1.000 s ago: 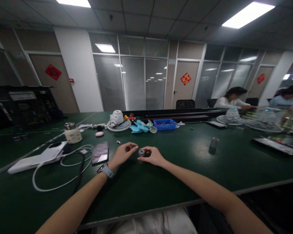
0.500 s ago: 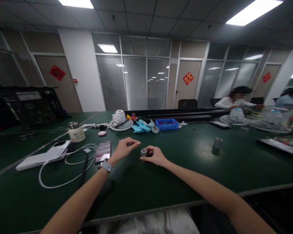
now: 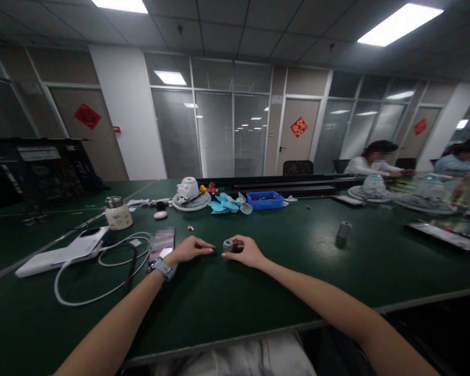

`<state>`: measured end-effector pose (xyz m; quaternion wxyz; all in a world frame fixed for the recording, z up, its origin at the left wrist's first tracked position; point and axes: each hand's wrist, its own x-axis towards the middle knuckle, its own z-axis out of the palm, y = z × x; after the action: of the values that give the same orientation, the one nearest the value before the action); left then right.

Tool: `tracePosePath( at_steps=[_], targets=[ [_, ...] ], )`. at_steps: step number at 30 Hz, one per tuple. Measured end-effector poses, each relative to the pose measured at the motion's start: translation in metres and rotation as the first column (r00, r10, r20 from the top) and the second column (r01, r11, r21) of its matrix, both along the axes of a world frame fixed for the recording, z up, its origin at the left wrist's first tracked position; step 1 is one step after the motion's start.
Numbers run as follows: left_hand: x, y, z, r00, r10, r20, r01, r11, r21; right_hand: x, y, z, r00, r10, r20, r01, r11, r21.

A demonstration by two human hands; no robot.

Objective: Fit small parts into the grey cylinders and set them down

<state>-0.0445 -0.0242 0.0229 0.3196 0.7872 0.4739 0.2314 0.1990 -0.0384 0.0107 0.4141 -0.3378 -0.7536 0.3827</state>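
Note:
My right hand [image 3: 246,250] rests on the green table [image 3: 258,292], fingers curled round a small grey cylindrical part [image 3: 227,245] that stands on the tabletop. My left hand [image 3: 190,248], with a watch [image 3: 162,268] on its wrist, lies low on the table just left of that part. Its fingers are pressed together and point toward the part, with the tips touching the table. What they pinch, if anything, is too small to make out.
A phone [image 3: 161,244], white cable [image 3: 102,271] and white power bank [image 3: 58,254] lie to the left. Farther back are a jar [image 3: 117,213], a white fan grille with motor [image 3: 190,196], blue fan blades [image 3: 225,204] and a blue tray [image 3: 263,199]. A grey cylinder [image 3: 343,230] stands right. Two people sit at far right.
My left hand has come down from a raised pinch above the table to lie low on the tabletop beside the part. My right hand has stayed on the grey part.

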Motion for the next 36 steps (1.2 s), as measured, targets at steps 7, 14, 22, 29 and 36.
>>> tracePosePath(
  at_steps=[7, 14, 22, 29, 36],
  targets=[
    [0.008, 0.008, -0.018, 0.916, 0.401, 0.019, -0.395, 0.891, 0.223, 0.094, 0.071, 0.026, 0.828, -0.548, -0.12, 0.561, 0.817, 0.137],
    [0.013, 0.008, -0.021, 0.886, 0.463, 0.008, -0.446, 0.848, 0.287, 0.213, 0.1, 0.003, 0.187, -0.965, 0.182, 0.966, 0.215, 0.144],
    [0.009, 0.01, -0.023, 0.881, 0.473, -0.001, -0.45, 0.838, 0.307, 0.206, 0.094, 0.001, 0.12, -0.967, 0.227, 0.977, 0.155, 0.144],
    [0.01, 0.009, -0.022, 0.87, 0.491, -0.031, -0.458, 0.831, 0.316, 0.056, 0.045, 0.022, 0.766, -0.602, 0.226, 0.387, 0.712, 0.586],
    [0.01, 0.009, -0.025, 0.881, 0.471, -0.045, -0.429, 0.835, 0.344, -0.037, 0.014, -0.007, 0.836, -0.172, 0.521, -0.041, 0.927, 0.373]
  ],
)
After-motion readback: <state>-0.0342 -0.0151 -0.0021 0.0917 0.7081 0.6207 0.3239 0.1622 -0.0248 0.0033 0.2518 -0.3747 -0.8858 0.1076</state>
